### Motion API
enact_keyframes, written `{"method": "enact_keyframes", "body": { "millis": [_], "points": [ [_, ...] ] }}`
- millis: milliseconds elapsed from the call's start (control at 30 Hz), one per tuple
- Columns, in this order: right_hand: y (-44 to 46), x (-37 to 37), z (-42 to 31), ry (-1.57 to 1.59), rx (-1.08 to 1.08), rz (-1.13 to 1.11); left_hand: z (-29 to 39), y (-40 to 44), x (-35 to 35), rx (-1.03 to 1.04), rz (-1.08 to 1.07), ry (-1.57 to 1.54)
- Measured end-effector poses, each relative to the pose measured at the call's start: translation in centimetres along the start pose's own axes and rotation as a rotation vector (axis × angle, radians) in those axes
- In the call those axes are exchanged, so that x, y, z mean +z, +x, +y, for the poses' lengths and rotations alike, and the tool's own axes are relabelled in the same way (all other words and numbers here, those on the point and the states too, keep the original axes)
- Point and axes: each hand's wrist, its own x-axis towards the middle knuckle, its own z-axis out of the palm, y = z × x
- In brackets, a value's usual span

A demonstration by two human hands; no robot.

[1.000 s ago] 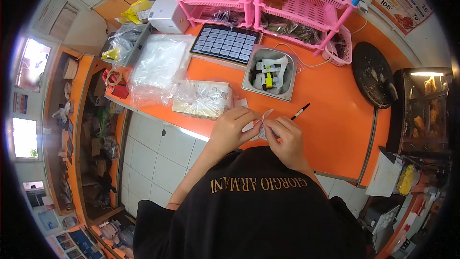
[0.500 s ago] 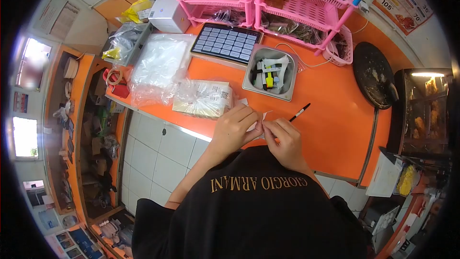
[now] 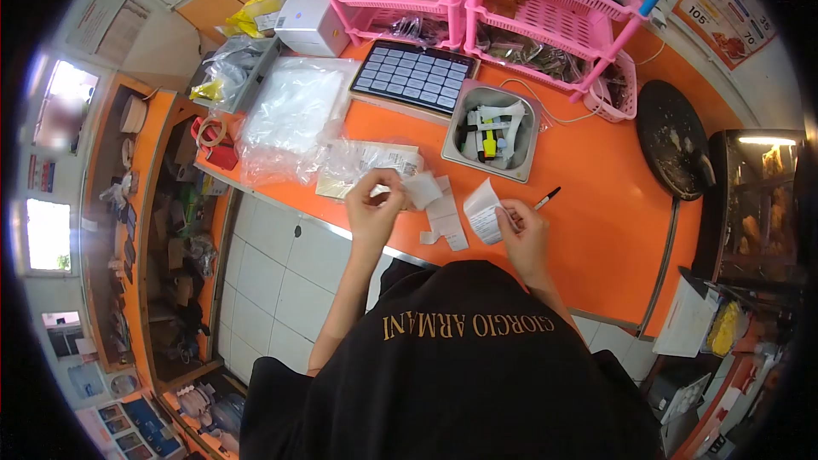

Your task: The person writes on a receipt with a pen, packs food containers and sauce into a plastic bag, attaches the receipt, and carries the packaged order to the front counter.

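My left hand (image 3: 375, 204) pinches a small white paper piece (image 3: 422, 190) at its right side. Over the orange table, my right hand (image 3: 524, 234) holds a printed white slip (image 3: 486, 213) by its right edge. The two papers are apart. Between the hands, more paper strips (image 3: 446, 220) lie on the table. A black pen (image 3: 548, 198) lies just beyond my right hand. Behind my left hand is a box wrapped in clear plastic (image 3: 366, 162), partly covered by the hand.
A metal container (image 3: 530, 158) of markers stands beyond the papers, beside a tablet (image 3: 415, 77). Plastic bags (image 3: 294, 111) lie at the left. Pink racks (image 3: 545, 25) and a white printer (image 3: 311, 21) stand at the back. A dark round pan (image 3: 673, 140) is at the right.
My hands have moved apart, left hand leftward and right hand slightly rightward, each now with separate paper. Paper strips on the table have come into view. The camera view has shifted slightly.
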Motion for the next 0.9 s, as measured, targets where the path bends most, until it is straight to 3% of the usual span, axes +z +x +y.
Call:
{"method": "enact_keyframes", "body": {
  "millis": [67, 133, 167, 333, 433, 900],
  "points": [
    [0.1, -0.4, 0.8, -0.057, 0.084, -0.028, 0.5, 0.2, -1.5, 0.105, 0.078, 0.190],
    [0.4, -0.5, 2.4, -0.285, 0.016, -0.032, 1.3, 0.2, -2.8, 0.546, 0.194, 0.817],
    [0.5, -0.5, 2.6, -0.282, 0.016, -0.038, 1.4, 0.3, -3.5, 0.636, 0.218, 0.950],
    [0.5, -0.2, 3.3, -0.282, 0.066, -0.119, -0.6, -0.3, -5.0, 0.641, 0.305, 1.119],
    [0.5, 0.1, 3.3, -0.298, 0.044, -0.133, -2.9, -1.8, -4.0, 0.616, 0.132, 1.104],
    [0.3, 0.9, 4.6, -0.223, 0.086, -0.156, -4.2, -3.5, -2.0, 0.498, 0.096, 1.107]
  ]
}}
